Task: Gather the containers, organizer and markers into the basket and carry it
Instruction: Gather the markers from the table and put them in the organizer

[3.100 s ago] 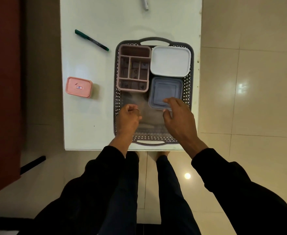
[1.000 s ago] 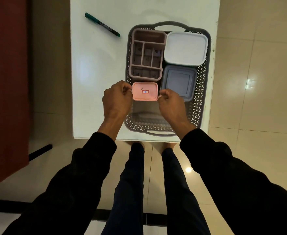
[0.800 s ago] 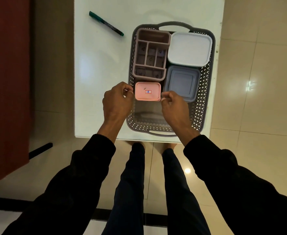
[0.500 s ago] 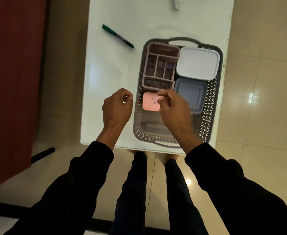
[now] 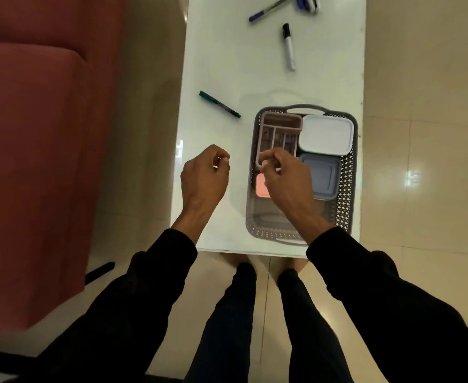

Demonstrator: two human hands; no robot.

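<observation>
A grey perforated basket (image 5: 349, 205) sits on the white table (image 5: 221, 59), at its near right. In it are a pinkish compartment organizer (image 5: 281, 128), a white lidded container (image 5: 326, 135), a blue-grey lidded container (image 5: 322, 175) and a small pink container (image 5: 261, 186). My right hand (image 5: 285, 178) hovers over the basket with fingers curled, holding nothing, and hides part of the pink container. Left of the basket, my left hand (image 5: 204, 178) is loosely curled above the table. A green marker (image 5: 219, 104), a black-capped white marker (image 5: 288, 45) and a purple pen (image 5: 268, 9) lie on the table.
More markers (image 5: 307, 1) lie at the table's far edge, cut off by the frame. A red upholstered seat (image 5: 34, 161) stands close on the left. Glossy tiled floor (image 5: 426, 161) surrounds the table. My legs are at its near edge.
The pink container, held between both hands a second ago, now lies in the basket. Both hands have let go and lifted. The view has tilted up, showing more markers.
</observation>
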